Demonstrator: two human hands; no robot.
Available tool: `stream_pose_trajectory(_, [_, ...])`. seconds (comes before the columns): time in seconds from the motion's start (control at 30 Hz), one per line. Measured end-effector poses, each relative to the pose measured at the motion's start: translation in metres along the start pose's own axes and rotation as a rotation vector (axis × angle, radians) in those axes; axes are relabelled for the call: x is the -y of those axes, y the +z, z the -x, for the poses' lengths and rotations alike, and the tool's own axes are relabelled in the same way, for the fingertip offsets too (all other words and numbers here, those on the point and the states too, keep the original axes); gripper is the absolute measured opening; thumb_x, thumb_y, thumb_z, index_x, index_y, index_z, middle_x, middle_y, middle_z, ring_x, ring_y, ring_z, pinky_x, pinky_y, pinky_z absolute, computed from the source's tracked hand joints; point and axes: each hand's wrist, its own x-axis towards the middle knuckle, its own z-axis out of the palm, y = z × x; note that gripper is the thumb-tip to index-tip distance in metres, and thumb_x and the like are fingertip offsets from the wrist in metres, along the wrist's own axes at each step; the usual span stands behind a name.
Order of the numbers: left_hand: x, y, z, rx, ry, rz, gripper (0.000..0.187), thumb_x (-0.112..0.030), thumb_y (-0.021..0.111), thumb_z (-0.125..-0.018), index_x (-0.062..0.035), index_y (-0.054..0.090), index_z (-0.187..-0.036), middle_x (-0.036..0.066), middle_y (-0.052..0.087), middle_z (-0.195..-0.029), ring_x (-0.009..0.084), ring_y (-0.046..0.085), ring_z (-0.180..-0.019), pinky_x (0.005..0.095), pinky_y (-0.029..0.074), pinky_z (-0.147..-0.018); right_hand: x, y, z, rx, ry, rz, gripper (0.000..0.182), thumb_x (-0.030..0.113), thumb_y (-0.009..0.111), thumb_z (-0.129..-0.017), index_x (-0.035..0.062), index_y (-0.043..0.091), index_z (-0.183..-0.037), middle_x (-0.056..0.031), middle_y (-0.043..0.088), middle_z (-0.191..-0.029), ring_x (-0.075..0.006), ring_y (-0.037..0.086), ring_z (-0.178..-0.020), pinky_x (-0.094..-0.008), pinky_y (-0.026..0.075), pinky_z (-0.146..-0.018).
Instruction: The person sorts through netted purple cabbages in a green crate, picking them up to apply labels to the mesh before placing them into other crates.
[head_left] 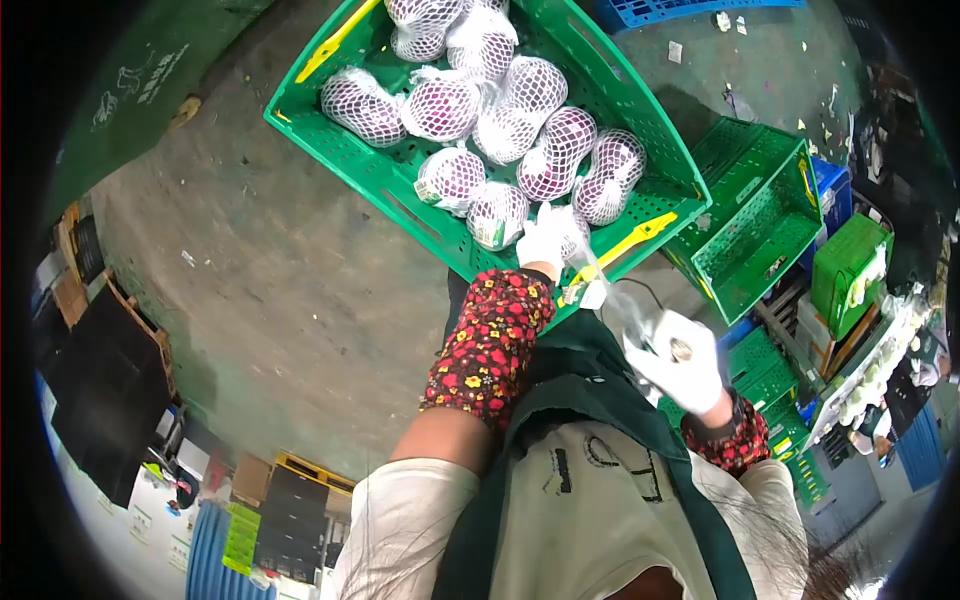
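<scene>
A green crate (365,187) with yellow handles holds several net-wrapped, purplish round items (443,105). My left hand (543,238), in a white glove, reaches over the crate's near side and is closed on a net-wrapped item (573,232) near the right corner. My right hand (680,358), also white-gloved, is outside the crate to the lower right, its fingers curled round something too blurred to name. A translucent strip (600,275) runs between the two hands. Patterned red and black sleeves cover both forearms.
Empty green crates (765,250) stand to the right, beside a smaller green box (848,275). A blue crate (690,12) is at the top. Black panels (100,385) lie at the left. Small scraps litter the floor at the upper right. A person (183,488) shows at the lower left.
</scene>
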Motion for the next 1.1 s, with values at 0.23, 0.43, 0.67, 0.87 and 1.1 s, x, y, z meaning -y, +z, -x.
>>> stream_pose_trajectory(0.23, [0.021, 0.088, -0.069, -0.123, -0.203, -0.137, 0.03, -0.017, 0.053, -0.078, -0.0139, 0.057, -0.108, 0.013, 0.057, -0.105, 0.0296, 0.056, -0.092, 0.0378, 0.048, -0.073, 0.056, -0.054, 0.04, -0.117, -0.622, -0.194, 0.014, 0.007, 0.067, -0.071, 0.0018, 0.054, -0.071, -0.0057, 0.051, -0.06, -0.0187, 0.051, -0.054, -0.0281, 0.038, -0.046])
stream_pose_trajectory(0.43, [-0.006, -0.005, -0.008, 0.139, 0.09, -0.282, 0.075, -0.03, 0.064, -0.07, -0.0158, 0.03, -0.135, 0.017, 0.024, -0.14, 0.0372, 0.023, -0.128, 0.0448, 0.028, -0.101, 0.076, -0.017, -0.089, -0.467, -0.252, 0.219, 0.024, 0.02, 0.067, -0.077, 0.0087, 0.058, -0.097, 0.0005, 0.053, -0.065, -0.0052, 0.05, -0.059, -0.0216, 0.04, -0.052])
stream_pose_trajectory(0.67, [0.017, 0.032, -0.034, -0.004, 0.388, 0.844, 0.073, -0.025, 0.074, -0.061, -0.004, 0.042, -0.124, 0.019, 0.053, -0.112, 0.0305, 0.051, -0.102, 0.0377, 0.043, -0.086, -0.162, -0.001, -0.184, -0.294, 0.068, 0.176, 0.039, 0.027, 0.069, -0.071, 0.0048, 0.06, -0.102, -0.0116, 0.065, -0.09, -0.0213, 0.062, -0.082, -0.0306, 0.048, -0.075])
stream_pose_trajectory(0.87, [0.014, 0.033, -0.02, 0.104, 0.343, 0.962, 0.066, -0.026, 0.072, -0.065, -0.0052, 0.045, -0.121, 0.015, 0.054, -0.112, 0.0306, 0.053, -0.1, 0.0365, 0.042, -0.088, -0.187, 0.014, -0.176, -0.414, 0.08, 0.456, 0.032, 0.04, 0.057, -0.076, 0.0101, 0.068, -0.08, -0.0084, 0.065, -0.072, -0.0233, 0.063, -0.065, -0.033, 0.049, -0.064])
stream_pose_trajectory(1.1, [-0.015, -0.002, -0.009, 0.146, 0.427, -0.109, 0.063, -0.019, 0.069, -0.068, -0.0016, 0.042, -0.123, 0.022, 0.052, -0.112, 0.0323, 0.055, -0.096, 0.039, 0.043, -0.085, -0.192, 0.021, -0.137, -0.48, 0.108, -0.417, 0.018, 0.015, 0.065, -0.079, 0.0019, 0.061, -0.092, -0.0022, 0.061, -0.081, -0.0082, 0.055, -0.07, -0.023, 0.046, -0.059])
